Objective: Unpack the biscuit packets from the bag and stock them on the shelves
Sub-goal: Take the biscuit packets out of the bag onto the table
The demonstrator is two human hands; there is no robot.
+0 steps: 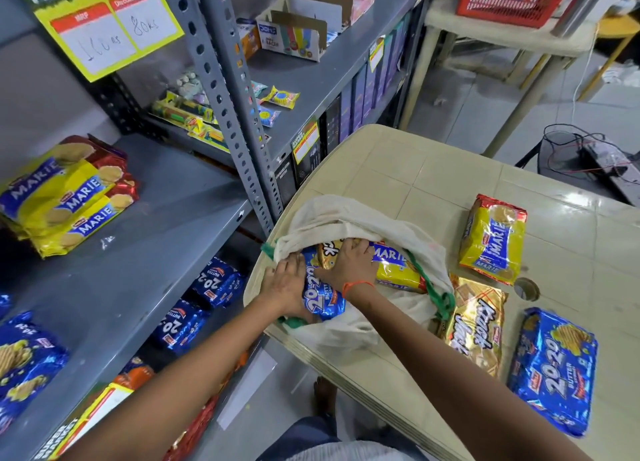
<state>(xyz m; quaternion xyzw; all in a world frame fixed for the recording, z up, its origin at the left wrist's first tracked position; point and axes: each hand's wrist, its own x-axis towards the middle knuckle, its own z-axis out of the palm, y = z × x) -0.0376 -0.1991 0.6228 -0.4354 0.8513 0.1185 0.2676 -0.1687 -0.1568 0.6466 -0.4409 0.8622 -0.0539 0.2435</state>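
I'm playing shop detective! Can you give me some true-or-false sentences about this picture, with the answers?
1. The left hand and right hand reach into the cloth bag. True.
2. The bag is empty. False: a blue packet shows inside.
3. Three packets lie on the table outside the bag. True: Marie, Krack Jack, 20-20.
4. The plastic basket is blue. False: it is red.

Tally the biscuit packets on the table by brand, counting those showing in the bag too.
Marie: 2, one loose, one in the bag
Krack Jack: 2, one loose, one in bag
20-20: 2, one loose, one in bag
Total: 6
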